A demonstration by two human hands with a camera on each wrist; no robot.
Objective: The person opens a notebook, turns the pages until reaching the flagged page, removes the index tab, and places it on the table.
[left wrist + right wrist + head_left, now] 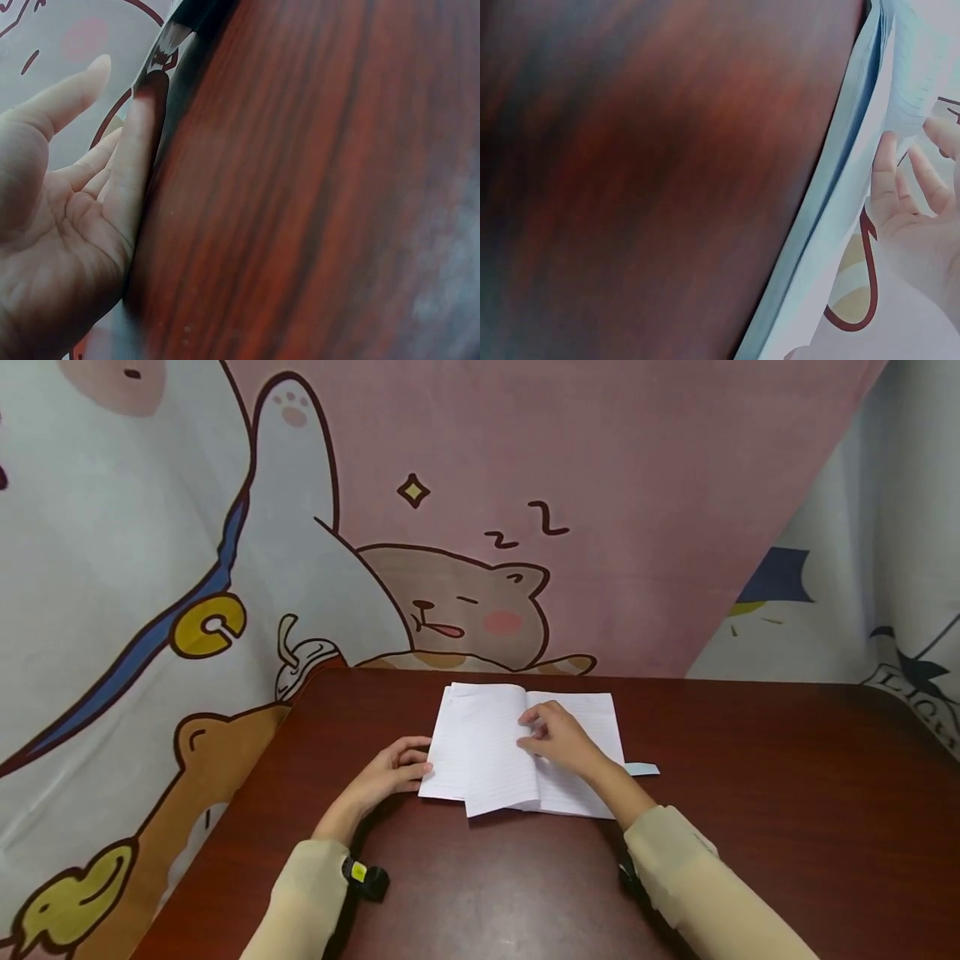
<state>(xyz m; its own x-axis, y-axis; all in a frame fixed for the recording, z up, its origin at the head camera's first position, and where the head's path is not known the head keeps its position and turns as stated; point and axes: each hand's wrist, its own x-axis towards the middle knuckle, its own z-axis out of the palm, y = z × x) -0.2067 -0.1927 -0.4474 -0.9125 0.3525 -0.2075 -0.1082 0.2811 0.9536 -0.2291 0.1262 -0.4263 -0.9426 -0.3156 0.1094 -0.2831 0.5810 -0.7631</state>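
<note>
An open notebook with white lined pages lies on the dark red-brown wooden table. One loose-angled page on its left half juts past the lower edge. At the notebook's left edge is my left hand, fingertips touching the edge. The left wrist view shows this hand with fingers extended and thumb apart. My right hand is over the middle fold, fingers loosely bent against the left page. In the right wrist view, the right hand's thumb and fingers stand apart beside the lifted pages.
A light blue strip pokes out from under the notebook's right side. The wooden table extends on both sides. Behind it hangs a cloth printed with cartoon animals. A black wrist camera is strapped at the left sleeve.
</note>
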